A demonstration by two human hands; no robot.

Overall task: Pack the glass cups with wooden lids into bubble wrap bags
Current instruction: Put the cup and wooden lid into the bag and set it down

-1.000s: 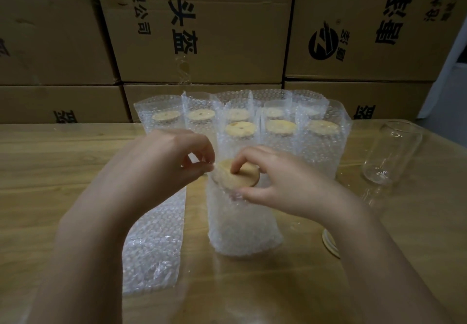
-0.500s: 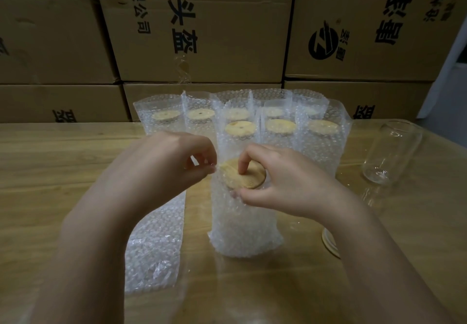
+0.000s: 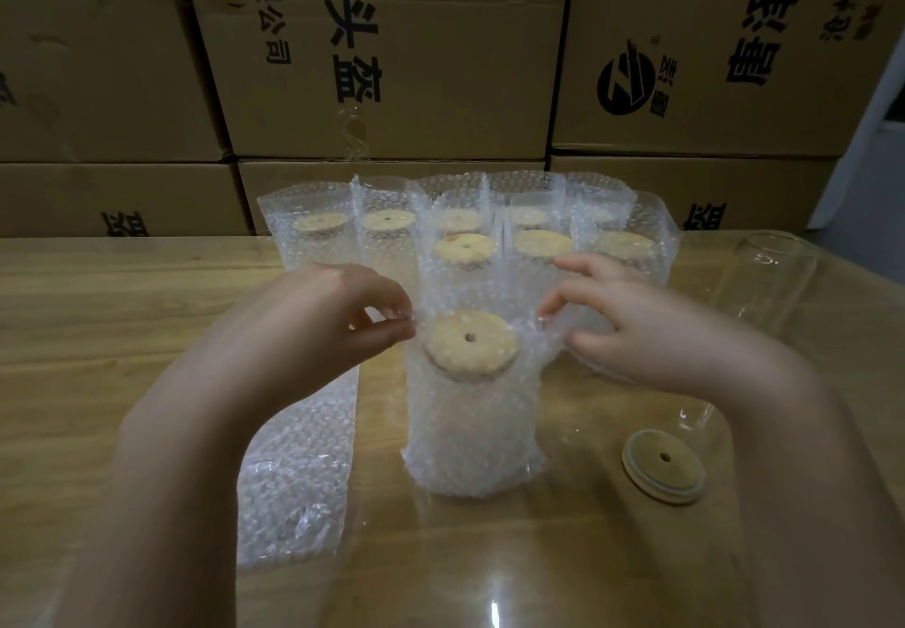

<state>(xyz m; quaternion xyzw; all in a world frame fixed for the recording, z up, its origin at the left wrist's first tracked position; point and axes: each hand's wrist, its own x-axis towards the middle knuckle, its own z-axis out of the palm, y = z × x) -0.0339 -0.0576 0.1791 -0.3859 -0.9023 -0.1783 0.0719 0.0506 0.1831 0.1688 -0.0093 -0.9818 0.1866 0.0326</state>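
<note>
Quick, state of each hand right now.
Left hand: closed, pinching the bubble wrap bag at the left edge of its mouth.
Right hand: closed, pinching the same bag at its right edge.

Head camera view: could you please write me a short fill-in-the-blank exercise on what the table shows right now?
1. The left hand and right hand each pinch the top edge of the front bag, made of ____ wrap.
2. The wooden lid inside that bag has a ____ in its middle.
3. The loose lid lies on the table to the ____ of that bag.
Missing words: bubble; hole; right.
</note>
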